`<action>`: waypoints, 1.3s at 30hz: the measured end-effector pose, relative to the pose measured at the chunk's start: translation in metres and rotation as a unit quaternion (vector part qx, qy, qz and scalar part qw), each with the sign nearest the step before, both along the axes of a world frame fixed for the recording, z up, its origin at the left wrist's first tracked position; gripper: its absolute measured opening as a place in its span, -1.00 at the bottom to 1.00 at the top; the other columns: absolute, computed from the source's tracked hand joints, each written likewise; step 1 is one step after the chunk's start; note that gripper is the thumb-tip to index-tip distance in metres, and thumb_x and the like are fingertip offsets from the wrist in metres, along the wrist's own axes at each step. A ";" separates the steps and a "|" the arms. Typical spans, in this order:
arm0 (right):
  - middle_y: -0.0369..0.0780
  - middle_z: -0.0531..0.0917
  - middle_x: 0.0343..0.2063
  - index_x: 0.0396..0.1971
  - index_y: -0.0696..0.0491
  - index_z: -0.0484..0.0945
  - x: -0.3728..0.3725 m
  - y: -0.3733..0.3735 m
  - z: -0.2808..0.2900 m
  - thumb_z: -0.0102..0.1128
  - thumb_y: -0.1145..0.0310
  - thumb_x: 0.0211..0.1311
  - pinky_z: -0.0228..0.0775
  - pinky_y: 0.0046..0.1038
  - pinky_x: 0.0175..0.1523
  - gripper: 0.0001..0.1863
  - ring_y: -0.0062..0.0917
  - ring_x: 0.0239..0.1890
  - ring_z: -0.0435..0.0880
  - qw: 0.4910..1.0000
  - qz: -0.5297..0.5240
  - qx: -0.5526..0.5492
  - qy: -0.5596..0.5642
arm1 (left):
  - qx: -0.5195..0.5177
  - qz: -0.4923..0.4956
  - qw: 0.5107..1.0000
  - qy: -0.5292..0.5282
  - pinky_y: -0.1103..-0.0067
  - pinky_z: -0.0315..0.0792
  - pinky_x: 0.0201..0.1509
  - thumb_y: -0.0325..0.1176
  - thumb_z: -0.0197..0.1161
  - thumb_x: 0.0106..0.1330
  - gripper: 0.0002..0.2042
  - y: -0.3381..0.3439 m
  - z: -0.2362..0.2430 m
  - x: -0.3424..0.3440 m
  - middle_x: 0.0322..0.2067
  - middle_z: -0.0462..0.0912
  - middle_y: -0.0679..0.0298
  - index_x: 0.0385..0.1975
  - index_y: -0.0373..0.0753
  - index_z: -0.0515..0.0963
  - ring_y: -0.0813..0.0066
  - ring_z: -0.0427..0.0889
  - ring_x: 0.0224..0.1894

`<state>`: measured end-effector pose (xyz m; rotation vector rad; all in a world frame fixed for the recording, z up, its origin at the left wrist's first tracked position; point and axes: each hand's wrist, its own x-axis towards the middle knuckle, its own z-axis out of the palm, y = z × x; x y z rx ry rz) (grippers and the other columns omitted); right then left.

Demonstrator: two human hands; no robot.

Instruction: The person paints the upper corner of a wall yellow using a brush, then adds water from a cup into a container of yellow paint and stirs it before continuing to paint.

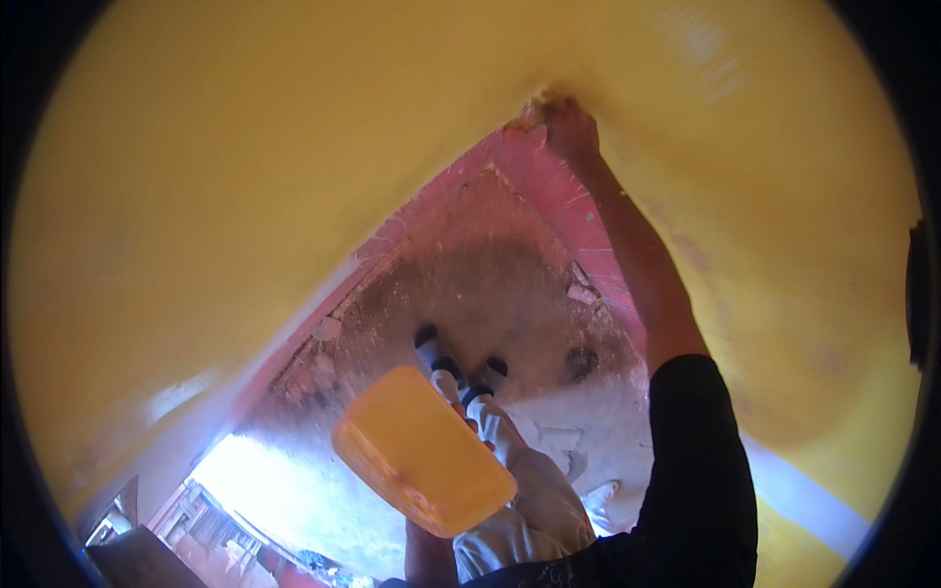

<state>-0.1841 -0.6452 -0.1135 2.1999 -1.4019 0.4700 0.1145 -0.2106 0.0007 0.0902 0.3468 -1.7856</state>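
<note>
Below the right hand (569,122) pressing a scraper against yellow wall (245,176), left hand's grip on orange container (421,451) hidden.

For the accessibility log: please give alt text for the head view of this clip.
The right hand presses into a corner where yellow walls meet above a pink skirting band. The left hand, mostly hidden, holds up an orange-yellow plastic container over a dusty floor.
</note>
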 end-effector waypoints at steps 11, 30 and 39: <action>-0.38 0.53 -0.45 -0.37 -0.04 0.62 0.013 0.016 0.134 0.16 0.47 -0.09 0.55 -0.40 -0.38 -0.78 -0.49 -0.29 0.57 0.998 -0.027 -0.061 0.022 | 0.025 0.020 0.999 0.012 -0.11 0.10 0.31 -0.10 0.10 0.34 -0.40 0.019 0.017 -0.003 0.32 0.12 0.10 0.32 -0.19 0.15 0.08 0.21 0.32; -0.42 0.56 -0.44 -0.31 -0.08 0.64 0.017 0.011 0.120 0.18 0.47 -0.09 0.55 -0.42 -0.39 -0.74 -0.52 -0.31 0.59 0.992 -0.031 -0.120 0.025 | 0.048 0.006 0.999 0.004 -0.13 0.09 0.30 -0.09 0.09 0.35 -0.40 0.022 -0.002 0.018 0.32 0.12 0.10 0.33 -0.18 0.13 0.07 0.21 0.32; -0.30 0.56 -0.34 -0.32 0.02 0.61 -0.008 0.007 -0.020 0.17 0.46 -0.12 0.55 -0.31 -0.26 -0.74 -0.36 -0.19 0.56 0.996 -0.007 0.022 0.088 | 0.029 -0.012 1.000 -0.003 -0.13 0.09 0.30 -0.09 0.08 0.35 -0.39 0.017 -0.017 0.021 0.32 0.13 0.11 0.33 -0.17 0.12 0.07 0.21 0.33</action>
